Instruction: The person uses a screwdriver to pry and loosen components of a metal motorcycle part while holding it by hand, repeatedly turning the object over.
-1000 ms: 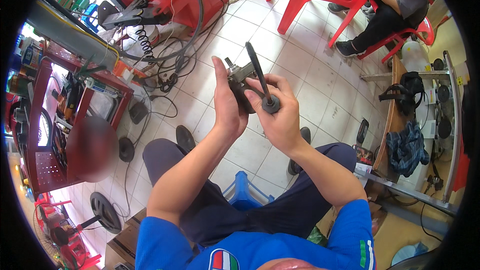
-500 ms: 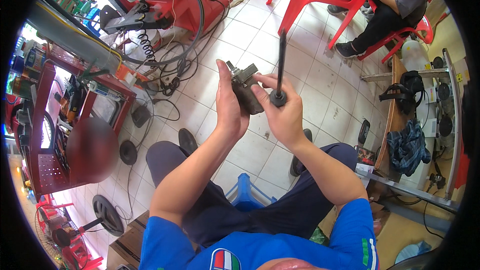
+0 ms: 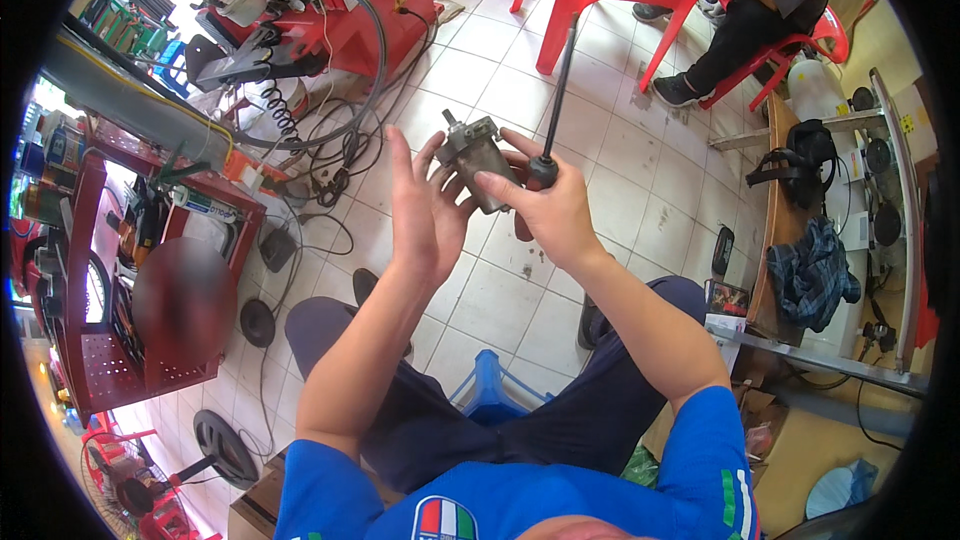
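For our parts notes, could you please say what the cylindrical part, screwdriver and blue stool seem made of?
Cylindrical part: probably metal, dull and worn, judging by its patchy grey surface. Screwdriver: likely a dark metal shaft, being thin and straight; the black handle could be plastic or rubber. Blue stool: likely smooth plastic, from its even colour.

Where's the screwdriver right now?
Head view, just right of centre, above the middle: the screwdriver is in the right hand's grip, right of the cylindrical metal part.
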The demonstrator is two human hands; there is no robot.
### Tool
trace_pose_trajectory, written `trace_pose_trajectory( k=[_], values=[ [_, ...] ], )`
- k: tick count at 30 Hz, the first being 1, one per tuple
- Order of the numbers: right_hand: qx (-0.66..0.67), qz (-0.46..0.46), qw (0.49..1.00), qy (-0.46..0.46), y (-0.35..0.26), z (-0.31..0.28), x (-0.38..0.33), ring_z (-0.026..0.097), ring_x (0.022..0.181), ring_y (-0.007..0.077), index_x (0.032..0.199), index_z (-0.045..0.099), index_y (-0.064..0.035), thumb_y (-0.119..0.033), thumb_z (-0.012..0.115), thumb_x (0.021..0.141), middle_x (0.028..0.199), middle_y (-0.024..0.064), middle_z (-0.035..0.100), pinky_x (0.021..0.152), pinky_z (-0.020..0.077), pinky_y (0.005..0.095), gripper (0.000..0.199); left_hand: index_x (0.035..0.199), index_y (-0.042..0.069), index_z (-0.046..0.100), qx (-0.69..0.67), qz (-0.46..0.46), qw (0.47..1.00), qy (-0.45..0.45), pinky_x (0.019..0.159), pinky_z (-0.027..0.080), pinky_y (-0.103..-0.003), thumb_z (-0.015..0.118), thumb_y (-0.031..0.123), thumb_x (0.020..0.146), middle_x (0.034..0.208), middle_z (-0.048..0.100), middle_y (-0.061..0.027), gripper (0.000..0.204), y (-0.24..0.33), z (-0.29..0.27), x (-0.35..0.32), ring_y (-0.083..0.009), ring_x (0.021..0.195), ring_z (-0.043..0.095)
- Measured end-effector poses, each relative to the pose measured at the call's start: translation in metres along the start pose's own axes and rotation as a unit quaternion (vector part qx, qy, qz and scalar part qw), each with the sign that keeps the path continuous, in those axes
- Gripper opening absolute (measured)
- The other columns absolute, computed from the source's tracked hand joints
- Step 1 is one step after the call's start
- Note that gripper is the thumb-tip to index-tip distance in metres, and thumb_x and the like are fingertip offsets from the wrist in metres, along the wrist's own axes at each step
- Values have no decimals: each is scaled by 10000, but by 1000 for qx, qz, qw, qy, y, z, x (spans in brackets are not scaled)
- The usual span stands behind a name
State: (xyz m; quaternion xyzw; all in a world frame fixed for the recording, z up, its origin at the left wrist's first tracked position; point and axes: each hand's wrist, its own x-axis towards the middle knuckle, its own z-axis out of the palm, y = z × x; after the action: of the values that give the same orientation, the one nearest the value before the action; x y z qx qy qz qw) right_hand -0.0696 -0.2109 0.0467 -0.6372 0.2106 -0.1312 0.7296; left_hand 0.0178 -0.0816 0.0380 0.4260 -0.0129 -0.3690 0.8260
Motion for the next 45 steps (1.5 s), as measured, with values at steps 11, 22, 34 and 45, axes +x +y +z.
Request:
trace_pose_trajectory(
  k=[11,22,34,45],
  values=[
    [194,61,979,-23,9,3,6,596,513,148,1422,451,77,-214,797,878,887,128,701,522,500,272,707,1483,-21,340,-70,-26,996,54,1151,312,-462,398,883,840,1416,478,-191,1111,-7,-8,11,-297,1351,441],
    [123,74,989,-39,17,6,6,517,416,120,1333,545,43,-277,762,918,761,67,658,490,475,270,567,1098,70,610,-92,-41,994,44,917,522,-438,439,886,821,1055,642,-86,879,-11,2,16,-224,1051,624],
    [-222,78,969,-73,-27,-9,-18,559,551,92,1072,636,-15,-332,710,946,700,15,615,533,463,264,349,1036,88,575,-147,13,979,140,824,543,-427,511,840,832,917,623,-95,782,-8,-25,38,-235,892,623],
    [-208,120,950,-201,-9,-15,-41,514,559,74,1101,585,-15,-285,632,997,729,-6,543,521,424,248,293,1077,63,594,-107,46,983,144,821,533,-451,477,837,854,935,628,-153,814,20,-30,34,-271,875,621]
  ],
)
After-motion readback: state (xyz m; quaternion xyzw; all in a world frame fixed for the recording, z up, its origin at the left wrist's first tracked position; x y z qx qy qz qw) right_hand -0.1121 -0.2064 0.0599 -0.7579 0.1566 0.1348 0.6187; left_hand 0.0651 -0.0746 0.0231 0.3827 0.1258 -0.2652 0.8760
